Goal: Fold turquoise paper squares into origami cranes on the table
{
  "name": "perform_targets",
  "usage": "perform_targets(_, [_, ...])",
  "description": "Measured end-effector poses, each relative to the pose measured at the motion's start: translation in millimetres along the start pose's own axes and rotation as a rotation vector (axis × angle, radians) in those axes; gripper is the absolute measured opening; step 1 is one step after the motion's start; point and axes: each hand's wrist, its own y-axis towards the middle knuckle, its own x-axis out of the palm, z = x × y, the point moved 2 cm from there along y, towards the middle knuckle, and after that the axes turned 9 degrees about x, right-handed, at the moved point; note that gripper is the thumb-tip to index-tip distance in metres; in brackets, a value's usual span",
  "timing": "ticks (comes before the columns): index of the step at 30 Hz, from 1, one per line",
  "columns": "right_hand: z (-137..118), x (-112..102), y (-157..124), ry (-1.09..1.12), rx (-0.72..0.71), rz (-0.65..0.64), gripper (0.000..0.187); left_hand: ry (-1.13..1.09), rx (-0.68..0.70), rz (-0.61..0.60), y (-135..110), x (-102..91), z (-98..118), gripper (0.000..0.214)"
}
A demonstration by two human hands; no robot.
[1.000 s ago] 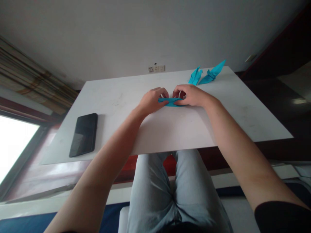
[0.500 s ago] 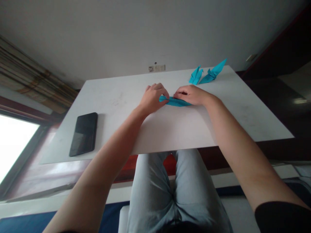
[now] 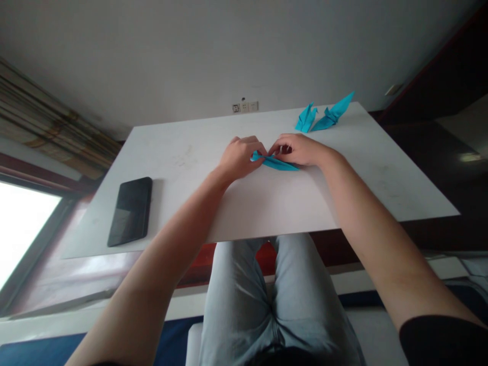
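Lying flat, blue paper fold point(image 3: 280, 163), left-right axis

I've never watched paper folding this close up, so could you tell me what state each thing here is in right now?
Left hand: pinching one end of the narrow blue folded paper strip.
Right hand: fingers pressed on that strip.
Blue strip: folded flat, low over the white table.
Two blue folded paper birds: finished, standing at the far edge, untouched.
Black phone: lying flat, screen dark.
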Motion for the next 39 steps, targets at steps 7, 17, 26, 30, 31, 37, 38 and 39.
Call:
perform_targets(7, [-5, 0, -1, 0.034, 0.052, 0.020, 0.022, -0.013, 0.005, 0.010, 1, 4.0, 2, 0.023])
perform_targets(17, [-2, 3, 0, 0.019, 0.081, 0.047, 0.026, -0.141, 0.020, -0.006, -6, -6.4, -7, 0.013])
perform_targets(26, [6, 10, 6, -0.002, 0.140, 0.136, 0.030, -0.040, -0.224, 0.044, -7, 7.2, -20, 0.040])
perform_targets(30, [1, 11, 6, 0.011, 0.147, 0.083, 0.029, 0.029, -0.416, 0.068, -15, 14.7, -32, 0.071])
perform_targets(31, [-1, 11, 6, 0.016, 0.145, 0.070, 0.030, 0.027, -0.435, 0.076, -17, 17.1, -36, 0.076])
perform_targets(37, [-5, 13, 5, 0.084, 0.162, 0.066, 0.044, 0.031, -0.461, 0.115, -23, 27.3, -49, 0.099])
perform_targets(38, [-5, 14, 5, 0.117, 0.160, 0.067, 0.045, 0.037, -0.477, 0.113, -23, 27.7, -49, 0.101])
perform_targets(39, [-5, 14, 5, 0.155, 0.153, 0.066, 0.046, 0.042, -0.494, 0.113, -23, 27.9, -48, 0.102])
